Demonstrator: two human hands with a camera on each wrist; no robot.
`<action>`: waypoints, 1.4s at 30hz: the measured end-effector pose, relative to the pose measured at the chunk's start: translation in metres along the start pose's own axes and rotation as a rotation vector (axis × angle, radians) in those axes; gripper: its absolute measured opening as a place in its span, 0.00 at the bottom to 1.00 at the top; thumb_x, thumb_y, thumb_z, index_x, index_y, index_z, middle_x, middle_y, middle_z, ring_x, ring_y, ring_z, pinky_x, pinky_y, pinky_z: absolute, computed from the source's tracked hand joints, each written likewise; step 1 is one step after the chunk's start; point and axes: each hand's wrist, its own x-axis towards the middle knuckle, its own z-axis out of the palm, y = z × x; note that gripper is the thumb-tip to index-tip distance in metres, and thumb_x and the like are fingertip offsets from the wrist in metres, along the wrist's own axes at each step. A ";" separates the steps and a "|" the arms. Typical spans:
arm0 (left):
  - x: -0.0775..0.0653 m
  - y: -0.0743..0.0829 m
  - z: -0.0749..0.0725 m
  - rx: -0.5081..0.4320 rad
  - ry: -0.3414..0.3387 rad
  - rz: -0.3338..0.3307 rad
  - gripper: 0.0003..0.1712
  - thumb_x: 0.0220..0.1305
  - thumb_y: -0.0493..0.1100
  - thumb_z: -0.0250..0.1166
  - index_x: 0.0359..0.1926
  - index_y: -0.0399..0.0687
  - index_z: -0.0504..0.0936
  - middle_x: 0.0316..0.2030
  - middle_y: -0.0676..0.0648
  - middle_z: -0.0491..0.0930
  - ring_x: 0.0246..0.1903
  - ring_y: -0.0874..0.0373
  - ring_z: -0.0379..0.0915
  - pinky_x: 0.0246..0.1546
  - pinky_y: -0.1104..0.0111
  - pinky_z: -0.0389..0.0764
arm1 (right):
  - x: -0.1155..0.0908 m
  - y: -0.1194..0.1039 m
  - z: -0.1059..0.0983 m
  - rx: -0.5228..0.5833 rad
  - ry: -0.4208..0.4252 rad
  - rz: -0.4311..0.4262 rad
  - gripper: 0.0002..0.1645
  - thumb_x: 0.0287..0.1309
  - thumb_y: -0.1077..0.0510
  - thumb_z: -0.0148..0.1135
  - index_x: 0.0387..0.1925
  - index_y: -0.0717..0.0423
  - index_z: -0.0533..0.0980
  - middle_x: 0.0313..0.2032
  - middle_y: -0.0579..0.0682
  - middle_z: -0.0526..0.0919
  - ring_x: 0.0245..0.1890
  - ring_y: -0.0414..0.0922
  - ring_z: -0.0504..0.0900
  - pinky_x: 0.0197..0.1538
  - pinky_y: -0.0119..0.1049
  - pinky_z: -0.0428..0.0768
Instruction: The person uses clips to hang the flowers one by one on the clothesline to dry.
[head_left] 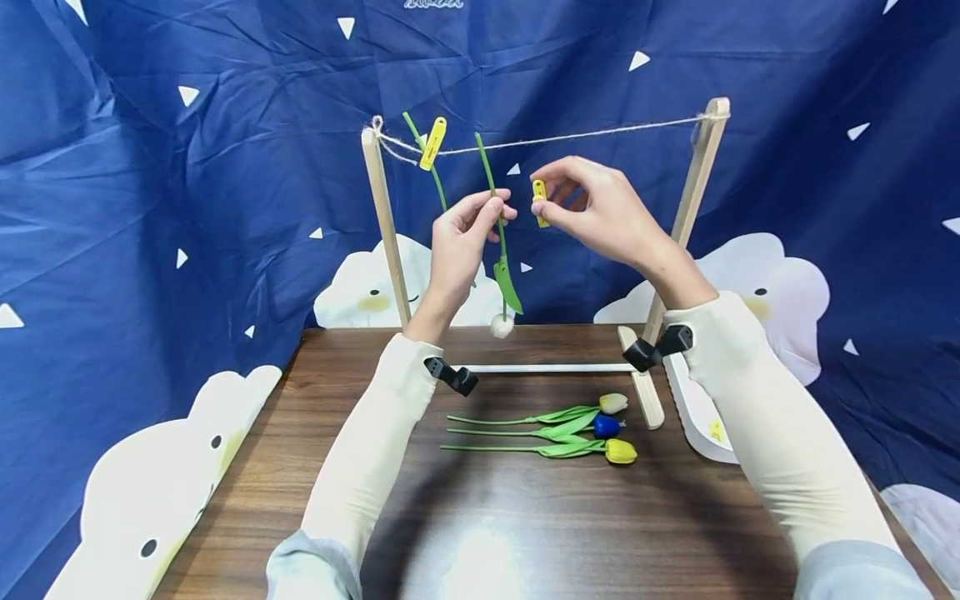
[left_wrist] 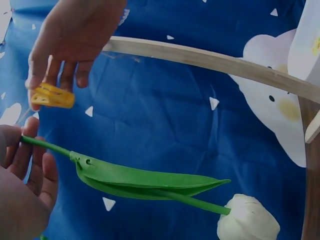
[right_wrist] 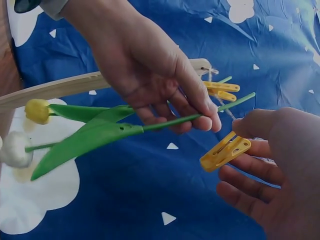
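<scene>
Nearest, flat on a dark brown wood-grain tabletop [head_left: 585, 533], three green-stemmed artificial tulips, apparently all left to hang: a yellow-headed tulip [head_left: 620, 452], then a blue-headed tulip [head_left: 606, 427], then a cream-headed tulip [head_left: 613, 404]; to the right, a shallow white tray [head_left: 705, 448] with small yellow pieces [head_left: 716, 430] inside, too small to identify; farther off, raised in the air, a white-headed artificial tulip [head_left: 507, 285], bloom downward, green stem pinched between thumb and fingers of the left hand [head_left: 465, 242]; stem tip up at line height, contact with the line impossible to tell; just beside, a small yellow plastic clip [head_left: 540, 208], pinched between thumb and forefinger of the right hand [head_left: 603, 204], not yet on the stem; beyond, a thin pale twine line [head_left: 592, 134] strung between two light wooden posts [head_left: 695, 183]; near the left end, another green stem [head_left: 438, 183] already fastened by a second yellow clip [head_left: 432, 146]; by appearances, one flower hung, another nearly ready for clipping, three waiting; farthest back, a dark blue cloth backdrop [head_left: 570, 75] with white triangles and clouds.
</scene>
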 end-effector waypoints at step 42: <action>0.028 0.006 0.006 -0.039 0.139 -0.083 0.14 0.80 0.40 0.61 0.56 0.36 0.86 0.34 0.57 0.88 0.39 0.65 0.85 0.41 0.71 0.77 | 0.087 -0.049 0.023 0.444 0.452 0.227 0.08 0.61 0.64 0.77 0.42 0.64 0.91 0.40 0.61 0.93 0.25 0.34 0.88 0.37 0.26 0.87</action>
